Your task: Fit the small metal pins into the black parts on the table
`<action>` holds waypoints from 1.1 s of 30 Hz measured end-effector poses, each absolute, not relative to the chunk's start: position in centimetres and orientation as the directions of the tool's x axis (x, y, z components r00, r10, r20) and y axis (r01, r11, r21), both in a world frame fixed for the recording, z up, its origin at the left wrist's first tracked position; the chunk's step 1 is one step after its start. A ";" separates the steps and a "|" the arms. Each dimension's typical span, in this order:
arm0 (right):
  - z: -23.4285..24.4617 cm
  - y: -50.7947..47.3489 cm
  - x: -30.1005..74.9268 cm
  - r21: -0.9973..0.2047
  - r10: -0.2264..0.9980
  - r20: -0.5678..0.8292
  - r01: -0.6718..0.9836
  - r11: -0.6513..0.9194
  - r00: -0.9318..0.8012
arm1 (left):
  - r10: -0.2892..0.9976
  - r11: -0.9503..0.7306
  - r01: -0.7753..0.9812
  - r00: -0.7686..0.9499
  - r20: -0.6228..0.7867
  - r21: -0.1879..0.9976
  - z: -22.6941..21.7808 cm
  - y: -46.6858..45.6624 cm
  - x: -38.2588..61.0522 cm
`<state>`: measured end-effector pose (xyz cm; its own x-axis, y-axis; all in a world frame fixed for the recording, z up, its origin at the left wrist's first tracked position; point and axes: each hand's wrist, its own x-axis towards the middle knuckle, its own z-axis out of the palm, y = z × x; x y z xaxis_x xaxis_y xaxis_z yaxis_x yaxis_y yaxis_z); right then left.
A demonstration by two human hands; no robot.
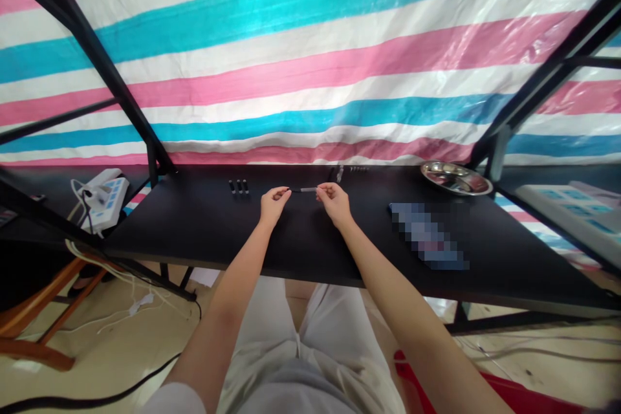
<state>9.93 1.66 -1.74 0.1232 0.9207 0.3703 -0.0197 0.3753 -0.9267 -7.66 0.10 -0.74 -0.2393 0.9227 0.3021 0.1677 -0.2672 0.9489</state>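
Note:
Above the black tabletop (213, 220), both hands meet over a slim stick-like item. My left hand (274, 205) pinches its thin black part, while my right hand (334, 202) pinches the end of its clear, pale tube (308, 189). The black part and the tube lie in one line; whether they are joined I cannot tell. Left of my left hand, a row of three small dark tubes (239, 187) with pale ends lies on the table. Beyond my right hand are some small clear pieces (340, 173) and a row of tiny pale pieces (359, 169).
A round steel dish (456, 179) sits at the back right. In front of it lies a blurred-out bluish flat item (427, 236). White power strips (112, 204) with cables are at the left. Black metal frame bars (104, 68) rise at both sides before a striped plastic sheet (301, 84).

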 end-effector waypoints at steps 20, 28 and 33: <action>-1.7 1.1 9.7 -0.962 0.968 0.247 -0.127 0.240 -0.046 | 0.949 -0.307 0.223 0.004 0.314 0.925 -1.0 -0.4 -7.1; -1.7 0.9 9.7 -0.967 0.973 0.219 -0.147 0.207 -0.072 | 0.933 -0.350 0.287 0.023 0.359 0.892 -1.3 -0.1 -7.2; -1.4 0.7 9.6 -0.969 0.971 0.228 -0.113 0.219 -0.073 | 0.912 -0.392 0.339 0.024 0.409 0.855 -0.8 -0.7 -7.0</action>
